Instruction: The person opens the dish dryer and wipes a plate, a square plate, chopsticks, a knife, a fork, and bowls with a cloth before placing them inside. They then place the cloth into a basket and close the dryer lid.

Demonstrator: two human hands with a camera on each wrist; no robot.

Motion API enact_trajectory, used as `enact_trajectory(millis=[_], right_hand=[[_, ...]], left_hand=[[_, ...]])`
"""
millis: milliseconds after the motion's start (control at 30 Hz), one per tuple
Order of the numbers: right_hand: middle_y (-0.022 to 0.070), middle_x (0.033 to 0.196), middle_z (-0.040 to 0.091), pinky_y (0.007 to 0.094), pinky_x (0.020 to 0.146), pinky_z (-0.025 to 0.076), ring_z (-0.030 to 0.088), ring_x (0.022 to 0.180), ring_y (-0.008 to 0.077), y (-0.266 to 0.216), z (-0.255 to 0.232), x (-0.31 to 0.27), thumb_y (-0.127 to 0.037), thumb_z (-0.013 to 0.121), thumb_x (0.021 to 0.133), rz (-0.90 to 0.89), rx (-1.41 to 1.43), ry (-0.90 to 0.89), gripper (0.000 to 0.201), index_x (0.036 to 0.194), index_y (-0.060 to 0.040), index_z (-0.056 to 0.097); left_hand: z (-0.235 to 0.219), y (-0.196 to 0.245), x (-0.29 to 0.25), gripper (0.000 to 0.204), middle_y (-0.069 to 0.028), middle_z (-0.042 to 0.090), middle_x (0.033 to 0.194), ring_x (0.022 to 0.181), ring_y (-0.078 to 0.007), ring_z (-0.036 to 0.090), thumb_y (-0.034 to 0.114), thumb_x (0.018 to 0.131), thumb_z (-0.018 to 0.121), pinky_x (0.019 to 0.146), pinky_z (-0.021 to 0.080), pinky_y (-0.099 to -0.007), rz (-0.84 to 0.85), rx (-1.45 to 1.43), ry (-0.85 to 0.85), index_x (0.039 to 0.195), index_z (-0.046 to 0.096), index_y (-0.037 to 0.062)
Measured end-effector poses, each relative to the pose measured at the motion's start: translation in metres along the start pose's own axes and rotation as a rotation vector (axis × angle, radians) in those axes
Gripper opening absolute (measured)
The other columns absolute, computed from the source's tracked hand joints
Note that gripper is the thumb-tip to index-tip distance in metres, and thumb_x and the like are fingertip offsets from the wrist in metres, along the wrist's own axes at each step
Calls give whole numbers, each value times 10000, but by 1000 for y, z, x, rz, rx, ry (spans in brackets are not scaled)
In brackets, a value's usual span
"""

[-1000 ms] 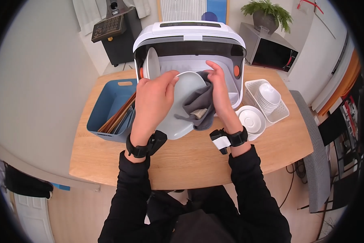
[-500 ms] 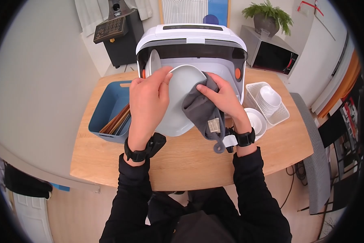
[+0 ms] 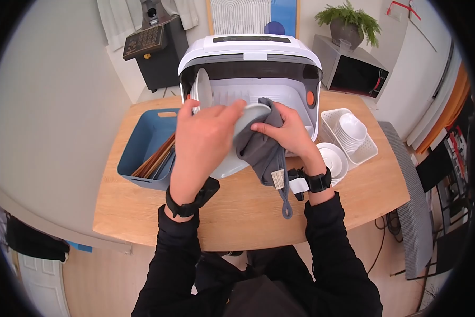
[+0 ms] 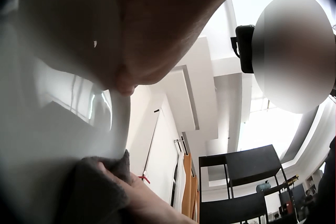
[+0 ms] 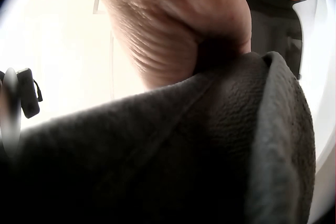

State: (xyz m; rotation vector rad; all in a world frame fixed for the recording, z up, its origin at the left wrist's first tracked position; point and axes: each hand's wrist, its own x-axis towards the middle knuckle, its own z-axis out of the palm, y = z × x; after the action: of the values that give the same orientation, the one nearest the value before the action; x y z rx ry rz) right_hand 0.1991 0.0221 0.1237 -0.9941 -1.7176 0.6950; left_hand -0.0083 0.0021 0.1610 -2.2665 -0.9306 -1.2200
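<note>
My left hand (image 3: 203,140) holds a pale plate (image 3: 229,167) by its edge, in front of a white dish cabinet (image 3: 250,43) with a dark raised lid. Much of the plate is hidden behind that hand and a grey cloth (image 3: 256,143). With thumb and fingers, my right hand (image 3: 294,131) pinches the cloth over the plate's right rim; a tag and a loop dangle from it. The left wrist view has the glossy plate (image 4: 31,129) up close, the cloth (image 4: 97,190) pressed at its edge. Cloth (image 5: 157,145) fills the lower right wrist view.
White plates (image 3: 201,87) stand upright inside the cabinet's left end. To the left, a blue bin (image 3: 137,140) holds chopsticks (image 3: 154,158). On the right are a white basket (image 3: 372,150) with stacked bowls (image 3: 351,129) and a stack of saucers (image 3: 332,157). A microwave (image 3: 356,71) stands behind.
The right hand has brought its thumb over the cloth and gripped it at the plate's right rim. The plate has tilted, showing less of its face, and the left hand has shifted right along it.
</note>
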Motion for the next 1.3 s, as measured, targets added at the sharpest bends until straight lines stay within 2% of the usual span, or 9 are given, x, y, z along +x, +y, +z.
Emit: enact_trajectory(millis=[267, 467, 567, 667, 833, 967, 1067, 1167, 1300], right_hand=[[47, 963, 669, 270, 836, 472, 595, 914, 110, -21, -5, -6, -220, 778, 816, -85, 54, 300, 381, 1090, 6, 641], [44, 1004, 658, 250, 839, 464, 591, 922, 117, 4, -2, 6, -248, 767, 838, -62, 261, 531, 394, 1111, 0, 626], [35, 1001, 659, 242, 830, 466, 590, 918, 105, -1, 2, 4, -234, 769, 836, -38, 354, 557, 378, 1104, -6, 630], [24, 982, 662, 239, 825, 469, 594, 908, 96, -11, -8, -1, -213, 769, 836, -22, 283, 438, 348, 1091, -16, 637], [57, 954, 702, 260, 813, 482, 635, 879, 134, -33, -7, -11, -148, 770, 811, -169, -206, 154, 313, 1080, -35, 655], [72, 961, 704, 274, 819, 488, 642, 879, 142, -31, 7, -10, -138, 765, 808, -209, -136, 115, 321, 1088, -31, 654], [68, 979, 702, 270, 821, 489, 638, 891, 136, -31, 0, -10, -159, 780, 805, -146, 15, 320, 333, 1076, -12, 656], [78, 1028, 679, 270, 815, 508, 637, 920, 146, -27, -8, -8, -172, 774, 826, -52, 341, 465, 387, 1137, -10, 611], [85, 1083, 654, 280, 814, 520, 636, 941, 155, -28, -7, -4, -157, 757, 843, -30, 556, 551, 416, 1182, -15, 562]], left_hand=[[2, 0, 3, 314, -74, 686, 939, 811, -215, 644, 151, 852, 691, 814, 449, -336, -106, -164, 29, 1153, 615, 105], [14, -13, 2, 351, -118, 648, 1033, 836, -214, 630, 173, 864, 704, 694, 462, -276, -511, -456, 84, 1156, 566, 38], [20, -15, 1, 275, -170, 674, 865, 762, -358, 645, 124, 872, 662, 733, 503, -368, -523, -452, 130, 1109, 554, 35], [3, -17, 4, 214, -140, 670, 820, 702, -332, 642, 108, 884, 644, 793, 489, -370, -533, -606, 4, 1077, 574, 48], [-9, -8, -3, 210, -84, 674, 894, 793, -239, 631, 125, 828, 711, 879, 432, -379, -178, -187, -30, 1028, 650, 100], [-10, 1, -2, 292, -45, 688, 944, 808, -199, 645, 149, 790, 752, 991, 347, -459, -21, -34, -36, 1069, 668, 134], [-19, -8, 5, 353, -48, 691, 965, 836, -195, 654, 169, 777, 777, 951, 412, -413, -223, -182, 87, 1107, 664, 112], [-21, -29, 1, 472, -86, 685, 905, 850, -209, 658, 209, 780, 767, 825, 477, -353, -436, -527, -81, 1193, 588, 70], [7, -27, -2, 419, -115, 672, 881, 749, -210, 630, 202, 881, 683, 680, 483, -317, -456, -688, -13, 1221, 514, 23]])
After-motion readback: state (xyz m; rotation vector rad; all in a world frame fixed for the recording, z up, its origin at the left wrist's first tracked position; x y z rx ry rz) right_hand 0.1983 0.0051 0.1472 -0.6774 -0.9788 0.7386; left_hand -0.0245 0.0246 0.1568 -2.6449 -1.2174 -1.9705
